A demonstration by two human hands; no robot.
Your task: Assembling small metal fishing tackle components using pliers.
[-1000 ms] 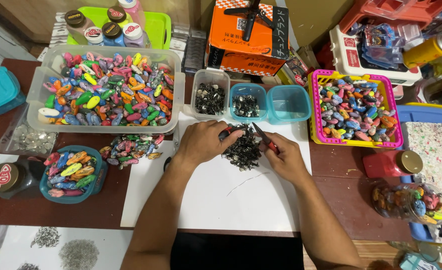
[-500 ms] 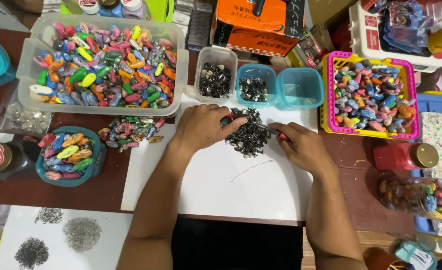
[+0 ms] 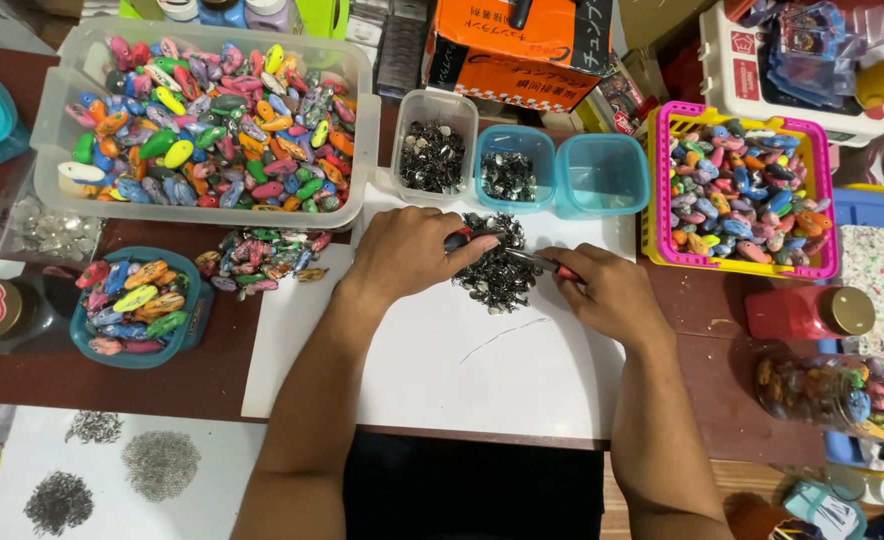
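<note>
1. The left hand (image 3: pixel 407 250) is resting knuckles-up on the white sheet (image 3: pixel 462 360), fingers curled shut around a red-handled tool (image 3: pixel 459 238) at the pile's 9 o'clock edge.
2. The right hand (image 3: pixel 602 290) is lying at the pile's 4 o'clock, fingers pinched closed on a second red-handled tool (image 3: pixel 547 265) whose dark tip is reaching into the pile.
3. The pile (image 3: pixel 497 265) of small dark metal bits is sitting on the sheet between the two hands, touching both tools.
4. At 12 o'clock from the pile, three small tubs are standing in a row: a clear tub (image 3: pixel 432 150) holding dark bits, a blue tub (image 3: pixel 512 170) holding fewer bits, and a second blue tub (image 3: pixel 602 175) next to it.
5. At 10 o'clock, a large clear bin (image 3: pixel 92 190) is holding many coloured oval lures.
6. At 9 o'clock, loose lures (image 3: pixel 262 260) are lying on the desk (image 3: pixel 202 370), and beyond them a teal bowl (image 3: pixel 187 320) is holding more.
7. At 2 o'clock, a pink basket (image 3: pixel 662 180) is holding more coloured lures.
8. At 3 o'clock, a red jar (image 3: pixel 797 312) is lying on its side near the desk's edge.
9. At 7 o'clock, three grey heaps (image 3: pixel 157 462) are lying on another white sheet.
</note>
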